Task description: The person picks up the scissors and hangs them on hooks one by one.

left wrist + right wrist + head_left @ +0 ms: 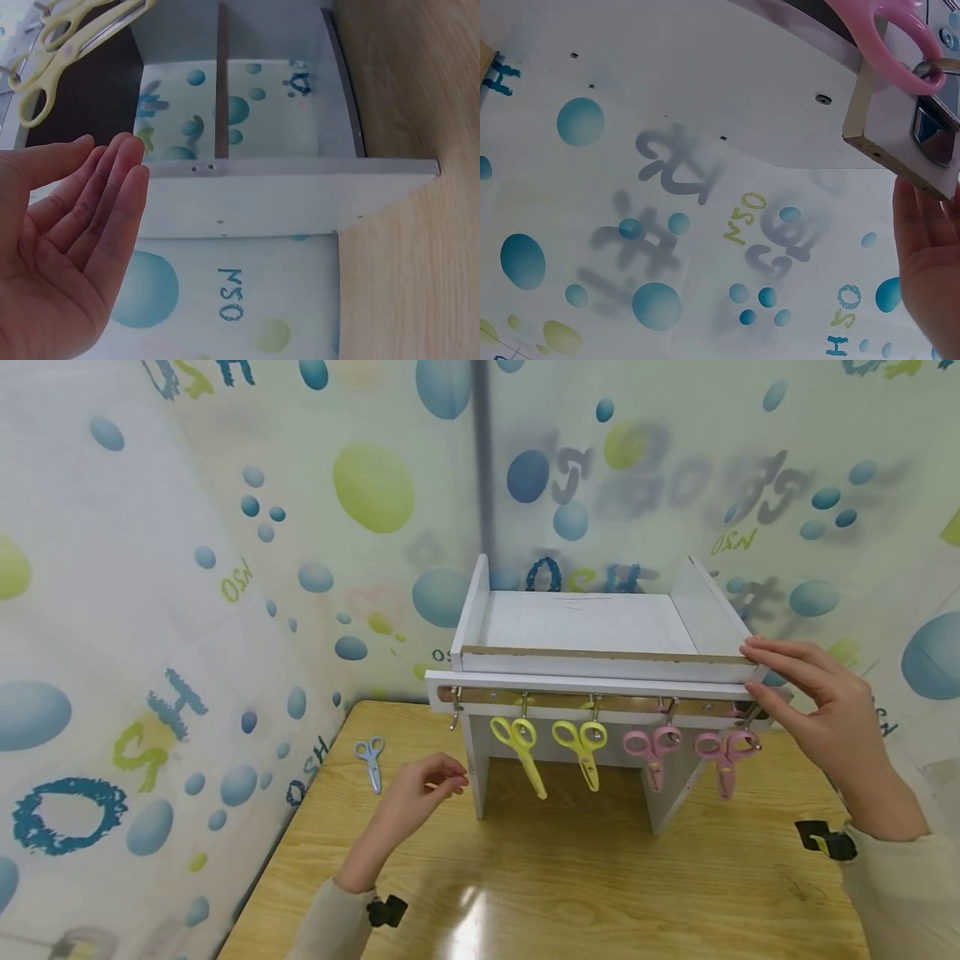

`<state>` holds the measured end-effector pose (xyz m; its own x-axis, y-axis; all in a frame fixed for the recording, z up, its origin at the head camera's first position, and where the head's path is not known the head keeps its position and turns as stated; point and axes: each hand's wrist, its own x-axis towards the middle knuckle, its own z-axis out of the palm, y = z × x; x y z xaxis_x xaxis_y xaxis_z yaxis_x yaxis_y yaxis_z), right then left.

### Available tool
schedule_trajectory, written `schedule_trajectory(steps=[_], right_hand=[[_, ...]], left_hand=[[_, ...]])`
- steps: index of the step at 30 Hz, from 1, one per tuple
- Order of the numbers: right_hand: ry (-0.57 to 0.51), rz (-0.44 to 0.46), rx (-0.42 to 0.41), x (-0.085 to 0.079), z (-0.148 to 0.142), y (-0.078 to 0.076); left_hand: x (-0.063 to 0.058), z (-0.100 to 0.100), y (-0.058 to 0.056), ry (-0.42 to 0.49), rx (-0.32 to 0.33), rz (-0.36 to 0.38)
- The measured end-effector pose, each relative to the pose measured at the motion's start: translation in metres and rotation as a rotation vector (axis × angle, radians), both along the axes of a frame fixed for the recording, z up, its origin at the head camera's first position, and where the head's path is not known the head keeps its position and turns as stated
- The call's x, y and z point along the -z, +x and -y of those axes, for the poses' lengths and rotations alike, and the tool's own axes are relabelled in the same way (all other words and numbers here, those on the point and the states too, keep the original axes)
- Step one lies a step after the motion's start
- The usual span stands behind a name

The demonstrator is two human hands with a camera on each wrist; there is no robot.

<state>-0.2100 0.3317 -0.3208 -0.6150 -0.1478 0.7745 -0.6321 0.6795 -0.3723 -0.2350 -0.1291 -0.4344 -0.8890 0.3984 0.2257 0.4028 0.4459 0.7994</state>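
Two yellow scissors (580,747) and two pink scissors (726,756) hang from metal hooks along the front rail (555,685) of a white shelf unit (585,622). At the rail's left end is another hook (454,710). My right hand (840,727) touches the unit's right front corner, its fingers fairly straight and the thumb at the rail's end. My left hand (412,797) hovers beside the unit's left leg, fingers loosely bent; in the left wrist view its palm holds nothing. Blue scissors (370,764) lie on the table to its left.
The unit stands on a wooden table (525,893) near its back left corner. Printed cloth walls (375,485) with blue and green dots rise behind and to the left. The unit's two legs (480,777) stand apart under the rail.
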Motion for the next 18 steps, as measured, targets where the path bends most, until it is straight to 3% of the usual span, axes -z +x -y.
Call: schedule_trajectory(steps=[18], right_hand=[[-0.001, 0.0, -0.003, -0.002, 0.002, 0.001]], left_hand=[[0.036, 0.047, -0.028, 0.051, -0.199, 0.153]])
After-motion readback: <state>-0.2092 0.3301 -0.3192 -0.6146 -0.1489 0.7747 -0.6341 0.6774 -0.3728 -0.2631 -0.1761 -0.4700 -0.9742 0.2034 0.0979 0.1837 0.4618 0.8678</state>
